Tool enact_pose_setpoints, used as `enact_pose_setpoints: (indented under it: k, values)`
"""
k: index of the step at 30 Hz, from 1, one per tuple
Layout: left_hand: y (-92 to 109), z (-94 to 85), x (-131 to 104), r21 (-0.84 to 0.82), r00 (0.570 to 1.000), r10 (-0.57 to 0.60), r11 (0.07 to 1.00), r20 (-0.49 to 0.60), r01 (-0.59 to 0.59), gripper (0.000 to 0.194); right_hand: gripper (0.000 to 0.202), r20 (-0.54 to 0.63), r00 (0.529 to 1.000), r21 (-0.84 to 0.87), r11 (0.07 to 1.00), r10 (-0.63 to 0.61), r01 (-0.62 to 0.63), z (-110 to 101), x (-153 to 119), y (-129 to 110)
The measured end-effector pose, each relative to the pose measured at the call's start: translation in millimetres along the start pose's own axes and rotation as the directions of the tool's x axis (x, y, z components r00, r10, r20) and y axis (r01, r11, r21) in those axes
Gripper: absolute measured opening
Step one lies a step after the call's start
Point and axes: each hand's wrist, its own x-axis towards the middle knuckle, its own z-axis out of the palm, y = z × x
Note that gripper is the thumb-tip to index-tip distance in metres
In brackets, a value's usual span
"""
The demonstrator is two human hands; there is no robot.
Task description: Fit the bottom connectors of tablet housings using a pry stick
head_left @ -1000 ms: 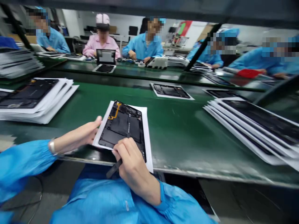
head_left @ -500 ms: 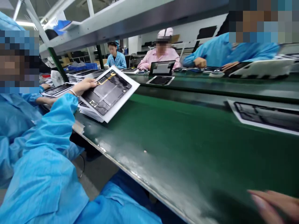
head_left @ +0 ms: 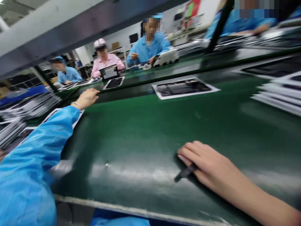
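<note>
My left hand [head_left: 86, 98], in a blue sleeve, is over the far left of the green bench, holding nothing, with its fingers stretched out and apart. A white-edged sheet [head_left: 80, 118] shows partly under the wrist; the forearm hides most of it. On the right, my right hand [head_left: 207, 161] rests low on the green bench top, its fingers curled round a short black stick-like tool [head_left: 184, 173]. One end of that tool sticks out below the hand; its exact kind is unclear. Beyond both hands lies a tablet panel with exposed inner parts [head_left: 185, 87] on a white backing.
Stacked white-backed panels stand at the right [head_left: 279, 97] and left [head_left: 30, 103]. A grey overhead beam [head_left: 77, 31] crosses above. Several co-workers sit across the bench, one in pink [head_left: 109, 64]. The bench's front edge [head_left: 131, 211] runs along the bottom.
My view has swung right. The tablet panel on white backing has left my left hand. My right hand has come further into view, showing the black tool.
</note>
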Motion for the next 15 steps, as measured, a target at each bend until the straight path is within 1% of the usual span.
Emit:
enact_pose_setpoints:
  k: [1, 2, 3, 4, 5, 6, 7, 8, 10, 13, 15]
  values:
    - [38, 14.8, 29, -0.004, 0.986, 0.164, 0.986, -0.036, -0.164, 0.044, 0.021, 0.042, 0.999, -0.041, 0.999, 0.019, -0.017, -1, -1, -3]
    - [77, 29.1, 56, -0.001, 0.949, 0.309, 0.951, -0.067, -0.31, 0.045, 0.021, 0.057, 0.998, -0.07, 0.997, 0.041, -0.037, -2, -2, -5]
    - [114, 42.3, 79, 0.01, 0.898, 0.43, 0.902, -0.093, -0.431, 0.046, 0.022, 0.064, 0.996, -0.085, 0.995, 0.055, -0.05, -3, -2, -7]
    - [147, 54.1, 101, 0.027, 0.845, 0.522, 0.852, -0.118, -0.523, 0.046, 0.023, 0.071, 0.995, -0.088, 0.994, 0.066, -0.06, -5, -3, -8]
    - [176, 64.2, 120, 0.046, 0.793, 0.593, 0.804, -0.139, -0.593, 0.046, 0.024, 0.082, 0.994, -0.081, 0.994, 0.074, -0.067, -7, -4, -10]
    - [200, 72.5, 139, 0.065, 0.749, 0.643, 0.764, -0.159, -0.642, 0.045, 0.025, 0.095, 0.992, -0.069, 0.995, 0.079, -0.073, -8, -4, -12]
    - [219, 79.0, 156, 0.083, 0.712, 0.68, 0.73, -0.174, -0.678, 0.044, 0.025, 0.112, 0.99, -0.052, 0.996, 0.083, -0.077, -10, -5, -13]
    - [233, 83.8, 171, 0.098, 0.681, 0.708, 0.703, -0.186, -0.704, 0.043, 0.025, 0.131, 0.988, -0.035, 0.996, 0.087, -0.083, -12, -6, -15]
    - [252, 89.6, 199, 0.119, 0.638, 0.745, 0.663, -0.195, -0.739, 0.041, 0.025, 0.156, 0.983, -0.005, 0.995, 0.096, -0.097, -16, -8, -18]
    - [262, 91.8, 226, 0.132, 0.603, 0.778, 0.625, -0.174, -0.769, 0.036, 0.024, 0.164, 0.981, 0.024, 0.994, 0.103, -0.108, -20, -9, -22]
    - [261, 90.2, 234, 0.137, 0.584, 0.797, 0.602, -0.152, -0.786, 0.034, 0.024, 0.171, 0.98, 0.032, 0.993, 0.103, -0.11, -23, -9, -24]
